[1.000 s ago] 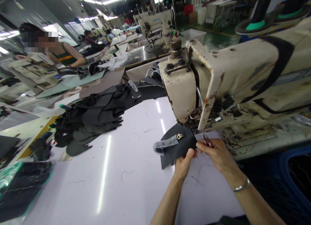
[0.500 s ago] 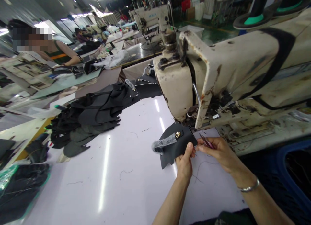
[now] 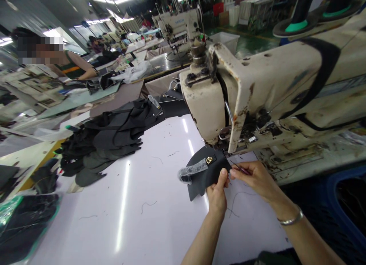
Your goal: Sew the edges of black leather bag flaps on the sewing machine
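The left hand (image 3: 217,194) pinches the black flap (image 3: 206,172) at its near edge, just under the sewing machine (image 3: 257,89). The right hand (image 3: 256,179) grips small snips (image 3: 239,168) (blades hardly visible). Best keep the flap taut and cut close to the seam.

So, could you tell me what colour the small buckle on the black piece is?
Gold, seen in the head view: buckle.
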`<control>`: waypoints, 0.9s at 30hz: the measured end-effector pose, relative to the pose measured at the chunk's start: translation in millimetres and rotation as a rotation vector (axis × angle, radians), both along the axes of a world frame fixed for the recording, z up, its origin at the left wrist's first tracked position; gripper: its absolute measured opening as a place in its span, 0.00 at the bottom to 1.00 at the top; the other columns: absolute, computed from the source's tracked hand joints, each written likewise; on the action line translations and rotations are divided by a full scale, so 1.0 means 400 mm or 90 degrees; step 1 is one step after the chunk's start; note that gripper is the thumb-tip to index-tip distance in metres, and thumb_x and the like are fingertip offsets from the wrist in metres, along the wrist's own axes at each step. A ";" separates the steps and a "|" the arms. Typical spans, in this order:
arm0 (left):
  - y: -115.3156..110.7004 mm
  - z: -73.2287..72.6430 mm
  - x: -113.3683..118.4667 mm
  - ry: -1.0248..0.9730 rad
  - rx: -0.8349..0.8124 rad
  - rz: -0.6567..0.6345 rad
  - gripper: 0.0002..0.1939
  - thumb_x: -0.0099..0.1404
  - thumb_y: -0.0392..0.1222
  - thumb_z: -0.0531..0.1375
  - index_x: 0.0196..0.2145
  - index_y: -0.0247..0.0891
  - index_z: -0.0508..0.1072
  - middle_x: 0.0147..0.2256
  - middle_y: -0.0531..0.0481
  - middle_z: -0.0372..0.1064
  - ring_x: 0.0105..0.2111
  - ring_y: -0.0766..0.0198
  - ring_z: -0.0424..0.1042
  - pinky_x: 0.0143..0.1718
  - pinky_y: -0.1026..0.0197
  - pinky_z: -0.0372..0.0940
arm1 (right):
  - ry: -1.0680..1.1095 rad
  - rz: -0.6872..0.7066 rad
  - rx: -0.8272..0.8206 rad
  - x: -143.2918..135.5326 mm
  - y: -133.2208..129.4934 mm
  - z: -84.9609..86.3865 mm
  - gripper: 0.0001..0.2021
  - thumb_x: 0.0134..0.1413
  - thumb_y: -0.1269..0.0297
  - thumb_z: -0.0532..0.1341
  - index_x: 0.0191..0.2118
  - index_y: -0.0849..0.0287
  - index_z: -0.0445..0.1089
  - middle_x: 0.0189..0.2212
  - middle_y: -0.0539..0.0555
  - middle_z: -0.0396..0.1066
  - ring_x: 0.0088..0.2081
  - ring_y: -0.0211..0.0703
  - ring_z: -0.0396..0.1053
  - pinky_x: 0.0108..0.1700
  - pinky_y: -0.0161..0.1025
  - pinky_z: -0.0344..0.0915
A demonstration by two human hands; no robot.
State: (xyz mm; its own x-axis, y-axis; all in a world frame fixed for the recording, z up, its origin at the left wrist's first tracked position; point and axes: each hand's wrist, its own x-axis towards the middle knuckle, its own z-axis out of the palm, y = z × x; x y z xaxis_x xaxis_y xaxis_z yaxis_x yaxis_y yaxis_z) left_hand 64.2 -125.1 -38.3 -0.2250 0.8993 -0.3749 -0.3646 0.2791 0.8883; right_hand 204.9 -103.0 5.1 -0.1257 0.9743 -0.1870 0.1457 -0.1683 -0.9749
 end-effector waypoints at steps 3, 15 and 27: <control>0.003 -0.001 0.001 -0.001 -0.006 -0.014 0.24 0.61 0.58 0.70 0.21 0.35 0.74 0.22 0.52 0.66 0.25 0.67 0.62 0.29 0.62 0.57 | -0.036 0.000 0.044 -0.017 0.014 0.000 0.20 0.60 0.50 0.64 0.23 0.59 0.75 0.21 0.50 0.70 0.26 0.40 0.62 0.30 0.37 0.55; -0.095 0.110 -0.170 0.648 0.317 -0.075 0.12 0.74 0.43 0.56 0.39 0.40 0.79 0.41 0.43 0.78 0.43 0.54 0.76 0.47 0.53 0.69 | 0.067 -0.134 -0.001 -0.050 0.004 -0.041 0.23 0.50 0.45 0.70 0.17 0.59 0.71 0.17 0.48 0.59 0.22 0.35 0.49 0.27 0.38 0.45; 0.171 0.174 -0.168 0.810 0.316 -0.332 0.25 0.70 0.60 0.60 0.60 0.49 0.73 0.64 0.45 0.66 0.70 0.46 0.54 0.70 0.40 0.52 | 0.071 -0.164 -0.010 -0.058 -0.003 -0.082 0.24 0.48 0.43 0.72 0.18 0.58 0.70 0.17 0.48 0.57 0.23 0.36 0.49 0.27 0.38 0.44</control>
State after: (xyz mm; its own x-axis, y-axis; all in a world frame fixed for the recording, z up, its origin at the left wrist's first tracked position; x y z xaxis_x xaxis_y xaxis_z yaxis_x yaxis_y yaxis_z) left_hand -2.8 -56.8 31.2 0.2243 0.9558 0.1899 0.7678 -0.2934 0.5695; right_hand 181.8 -104.1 -27.8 0.1050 0.9739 -0.2010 -0.0123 -0.2008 -0.9796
